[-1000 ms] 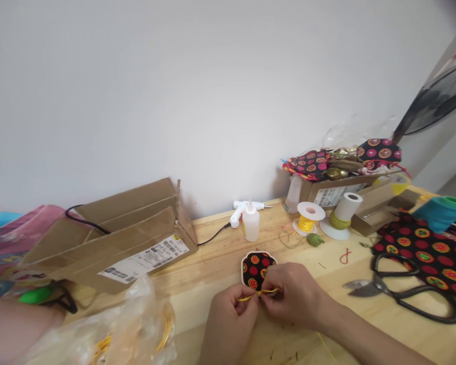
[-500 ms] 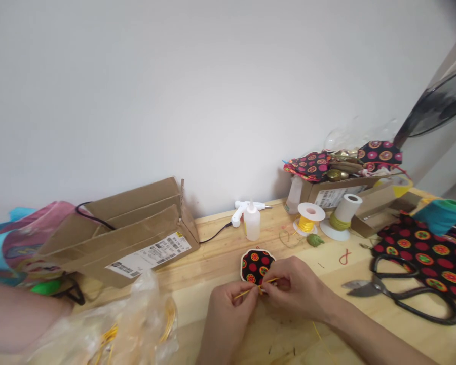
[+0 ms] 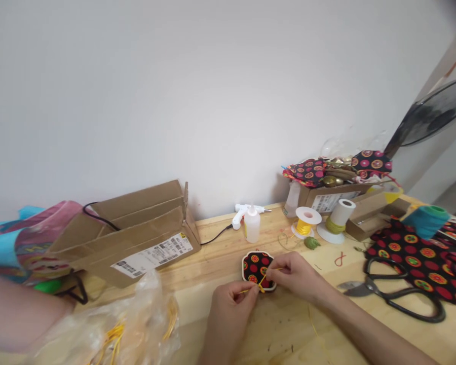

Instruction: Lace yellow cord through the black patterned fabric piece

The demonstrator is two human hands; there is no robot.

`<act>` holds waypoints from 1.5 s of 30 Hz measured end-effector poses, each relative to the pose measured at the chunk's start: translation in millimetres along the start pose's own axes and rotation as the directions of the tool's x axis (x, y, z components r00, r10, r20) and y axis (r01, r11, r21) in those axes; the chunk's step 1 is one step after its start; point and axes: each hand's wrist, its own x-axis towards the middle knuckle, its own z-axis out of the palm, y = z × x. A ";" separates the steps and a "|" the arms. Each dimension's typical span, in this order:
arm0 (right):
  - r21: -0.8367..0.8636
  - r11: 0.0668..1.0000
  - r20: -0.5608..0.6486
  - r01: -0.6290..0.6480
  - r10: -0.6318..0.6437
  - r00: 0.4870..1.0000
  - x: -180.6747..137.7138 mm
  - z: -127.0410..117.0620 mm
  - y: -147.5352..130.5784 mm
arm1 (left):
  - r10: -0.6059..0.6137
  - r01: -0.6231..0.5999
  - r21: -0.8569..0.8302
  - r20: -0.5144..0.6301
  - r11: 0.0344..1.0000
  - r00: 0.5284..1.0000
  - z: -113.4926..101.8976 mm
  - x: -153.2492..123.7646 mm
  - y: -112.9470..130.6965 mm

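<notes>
A small scalloped piece covered in black cloth with red and yellow dots [image 3: 255,265] lies on the wooden table [image 3: 220,258]. A thin yellow cord [image 3: 263,281] crosses its lower edge. My left hand [image 3: 230,309] pinches one end of the cord just below the piece. My right hand [image 3: 297,276] pinches the other end at the piece's right side, fingers closed. The cord is pulled taut between both hands.
An open cardboard box [image 3: 137,238] sits at left, with a plastic bag of yellow cord [image 3: 129,329] in front. A glue bottle [image 3: 252,225], white glue gun [image 3: 243,210], two spools [image 3: 304,222], black scissors [image 3: 399,291], dotted fabric [image 3: 414,253] and a box of fabric scraps [image 3: 334,187] lie to the right.
My right hand has moved up and right, drawing the yellow cord into a slanted line across the patterned piece. The view has shifted slightly.
</notes>
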 end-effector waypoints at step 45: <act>-0.642 0.684 0.015 0.347 -0.442 0.897 -10.6 17.5 -17.2 | -0.001 -0.042 -0.409 -0.104 0.912 0.995 -3.6 5.2 -3.9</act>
